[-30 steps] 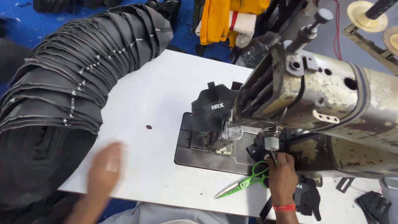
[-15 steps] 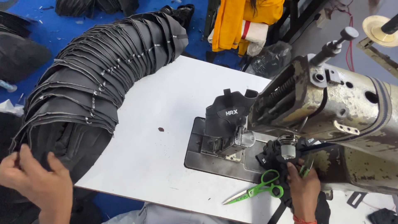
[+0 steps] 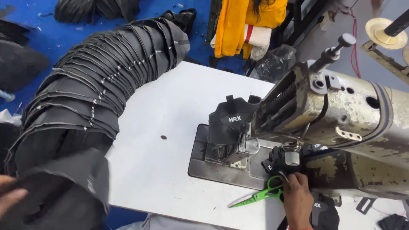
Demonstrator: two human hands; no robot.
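White table point(image 3: 170, 110) centre open; fabric stack point(image 3: 93, 85) blocks left, sewing machine point(image 3: 341, 115) blocks right.

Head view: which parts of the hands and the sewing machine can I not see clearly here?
- Left hand: cut off by the left edge and blurred; its grip on the black fabric piece cannot be told.
- Right hand: wrist cut off by the bottom edge.
- Needle area of the sewing machine: hidden behind the black workpiece.
- Green scissors: handles partly covered by the right hand.
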